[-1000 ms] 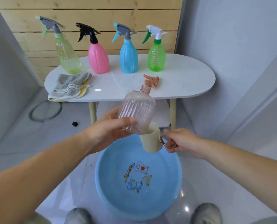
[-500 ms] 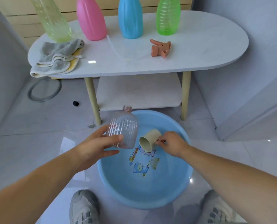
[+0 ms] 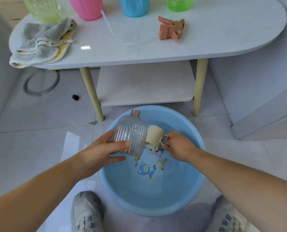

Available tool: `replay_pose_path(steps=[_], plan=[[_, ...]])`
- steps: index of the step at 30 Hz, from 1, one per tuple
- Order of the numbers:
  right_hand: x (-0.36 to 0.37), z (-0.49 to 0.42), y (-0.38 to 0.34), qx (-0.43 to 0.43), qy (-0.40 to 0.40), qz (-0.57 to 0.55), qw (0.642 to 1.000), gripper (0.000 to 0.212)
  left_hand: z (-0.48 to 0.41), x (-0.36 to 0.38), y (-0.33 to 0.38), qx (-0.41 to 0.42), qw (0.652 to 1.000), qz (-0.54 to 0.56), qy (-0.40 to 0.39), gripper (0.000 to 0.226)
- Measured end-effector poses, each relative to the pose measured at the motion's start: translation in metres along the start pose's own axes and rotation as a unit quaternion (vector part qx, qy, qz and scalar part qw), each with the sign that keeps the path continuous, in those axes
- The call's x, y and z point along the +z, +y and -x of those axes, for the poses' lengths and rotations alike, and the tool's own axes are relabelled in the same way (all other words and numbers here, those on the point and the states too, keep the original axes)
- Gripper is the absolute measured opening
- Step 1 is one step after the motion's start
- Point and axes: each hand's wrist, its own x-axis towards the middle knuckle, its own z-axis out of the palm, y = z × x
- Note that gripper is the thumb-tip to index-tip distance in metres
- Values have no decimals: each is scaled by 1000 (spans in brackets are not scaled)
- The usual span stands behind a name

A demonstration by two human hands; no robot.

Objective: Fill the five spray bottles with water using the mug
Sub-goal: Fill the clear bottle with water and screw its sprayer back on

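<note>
Head view: our left hand (image 3: 102, 153) curls round the clear ribbed bottle (image 3: 131, 131), uncapped, over the blue basin (image 3: 181, 208). Our right hand (image 3: 178, 146) pinches the handle of the cream mug (image 3: 153, 135), tipped sideways low in the basin just beside the bottle. We see its orange spray head (image 3: 170, 29) lying on the white table (image 3: 223, 39).

White oval counter (image 3: 206, 36) on pale wooden legs (image 3: 92, 94), with a white lower shelf (image 3: 144, 84) beneath. Folded grey cloth (image 3: 42, 39) at the counter's left end, lying on a yellow cloth (image 3: 64, 49) and overhanging the edge. On the glossy pale floor tiles (image 3: 30, 131), left of the counter, a grey ring (image 3: 41, 82) lying flat; near it, beside the left leg, a small black object (image 3: 75, 97), too small to identify. Grey walls (image 3: 256, 84) at both sides
</note>
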Motion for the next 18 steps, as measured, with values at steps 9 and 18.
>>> replay_pose_path(steps=[9,18], plan=[[3,-1,-1,-11,-7,18,1000,38,2,-1,2,3,1000,11,2,64],[8,3,-16,41,-7,-102,994,40,7,0,11,33,999,15,4,64]])
